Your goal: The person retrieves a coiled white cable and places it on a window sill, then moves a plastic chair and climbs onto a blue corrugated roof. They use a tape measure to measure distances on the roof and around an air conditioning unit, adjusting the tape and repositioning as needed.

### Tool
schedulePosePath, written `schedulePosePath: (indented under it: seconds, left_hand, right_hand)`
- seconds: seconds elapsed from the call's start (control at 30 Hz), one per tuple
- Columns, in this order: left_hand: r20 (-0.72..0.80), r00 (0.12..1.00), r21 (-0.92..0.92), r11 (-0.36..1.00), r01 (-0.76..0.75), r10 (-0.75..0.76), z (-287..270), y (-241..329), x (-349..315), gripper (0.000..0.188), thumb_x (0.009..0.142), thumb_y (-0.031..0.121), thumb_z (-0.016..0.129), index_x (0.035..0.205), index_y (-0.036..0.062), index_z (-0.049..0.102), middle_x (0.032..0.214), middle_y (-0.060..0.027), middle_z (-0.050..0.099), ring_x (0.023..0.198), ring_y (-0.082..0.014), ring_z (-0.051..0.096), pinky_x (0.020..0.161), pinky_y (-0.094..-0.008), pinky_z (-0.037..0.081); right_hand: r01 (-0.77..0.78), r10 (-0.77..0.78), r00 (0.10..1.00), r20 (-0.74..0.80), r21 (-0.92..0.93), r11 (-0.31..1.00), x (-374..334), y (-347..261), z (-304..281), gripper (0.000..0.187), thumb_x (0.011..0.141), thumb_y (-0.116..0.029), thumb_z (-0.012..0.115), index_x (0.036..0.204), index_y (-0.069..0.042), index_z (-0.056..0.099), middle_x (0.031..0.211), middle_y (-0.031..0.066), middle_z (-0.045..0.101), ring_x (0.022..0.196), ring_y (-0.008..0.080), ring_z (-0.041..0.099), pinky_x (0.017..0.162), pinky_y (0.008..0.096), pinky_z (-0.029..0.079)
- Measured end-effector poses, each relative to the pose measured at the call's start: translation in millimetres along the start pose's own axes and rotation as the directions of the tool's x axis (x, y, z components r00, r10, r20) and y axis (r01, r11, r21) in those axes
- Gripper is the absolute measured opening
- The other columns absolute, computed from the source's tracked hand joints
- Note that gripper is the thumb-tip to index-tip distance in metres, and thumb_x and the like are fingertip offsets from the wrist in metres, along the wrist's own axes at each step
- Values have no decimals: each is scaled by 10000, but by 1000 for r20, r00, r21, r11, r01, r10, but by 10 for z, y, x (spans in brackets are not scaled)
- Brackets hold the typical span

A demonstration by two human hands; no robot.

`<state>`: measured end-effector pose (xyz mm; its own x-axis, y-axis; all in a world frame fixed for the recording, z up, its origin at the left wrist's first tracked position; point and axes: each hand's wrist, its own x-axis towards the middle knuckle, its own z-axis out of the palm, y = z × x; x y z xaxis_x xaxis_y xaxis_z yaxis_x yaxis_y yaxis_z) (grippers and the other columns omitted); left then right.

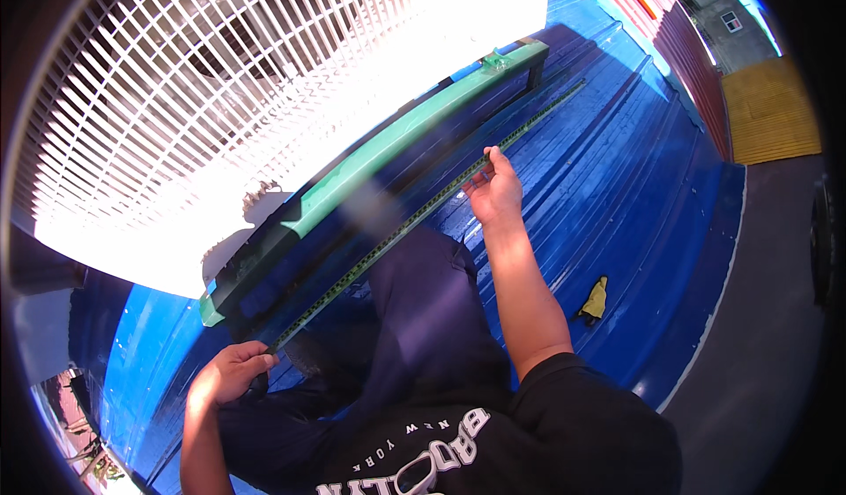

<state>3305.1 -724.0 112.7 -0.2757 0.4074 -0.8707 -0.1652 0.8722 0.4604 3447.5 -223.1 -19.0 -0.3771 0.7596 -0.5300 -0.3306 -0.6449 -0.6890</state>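
A long tape measure blade runs out diagonally across my legs, from lower left to upper right. My left hand is closed at its lower end, around a dark case that is mostly hidden by the fingers. Farther up, my right hand pinches the blade between thumb and index finger, its other fingers loosely curled. Beyond the right hand the blade goes on freely over the blue roof. Alongside the tape lies a green metal beam, roughly parallel to it.
A large white unit with a grille stands beyond the beam, glaring in the sun. Blue ribbed metal roofing lies under me, its edge at right. A yellow cloth-like thing rests on it. A yellow ribbed panel is farther right.
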Motion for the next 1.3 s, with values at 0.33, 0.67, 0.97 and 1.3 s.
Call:
schedulePosePath:
  seconds: [0.33, 0.67, 0.97, 1.3]
  left_hand:
    - [-201, 978, -27, 998, 48, -52, -521, -1354, 91, 301, 1057, 264, 633, 951, 12, 759, 792, -37, 720, 725, -121, 625, 705, -313, 514]
    - [-352, 936, 230, 966, 119, -32, -485, -1505, 175, 343, 1046, 334, 644, 923, 31, 749, 733, -71, 662, 699, -161, 602, 689, -364, 501]
    - [-389, 921, 352, 929, 116, 33, -463, -1619, 321, 431, 1063, 427, 603, 1000, 26, 747, 884, -205, 736, 859, -374, 717, 802, -454, 554]
    - [-375, 926, 478, 848, 229, -38, -280, -1888, 733, 534, 1085, 502, 463, 1072, 80, 791, 1062, -236, 750, 1050, -452, 691, 943, -535, 535]
  right_hand:
    - [-62, 10, 988, -157, -336, 940, 1963, -511, -398, 192, 1056, -319, 640, 1037, -134, 688, 927, 40, 556, 827, 239, 531, 747, 500, 513]
    - [-86, 19, 987, -157, -434, 897, 1897, -265, -329, 207, 1039, -345, 678, 1078, -144, 652, 927, 39, 568, 883, 245, 534, 863, 538, 506]
    - [-65, 1, 994, -110, -575, 816, 2108, -249, -343, 508, 1060, -382, 617, 1495, -144, 510, 1445, 129, 526, 1221, 308, 516, 1014, 579, 476]
    - [-4, -29, 999, -42, -632, 775, 2545, -347, -450, 517, 1088, -319, 560, 1493, -7, 483, 1540, 210, 481, 1365, 369, 492, 1110, 639, 489]
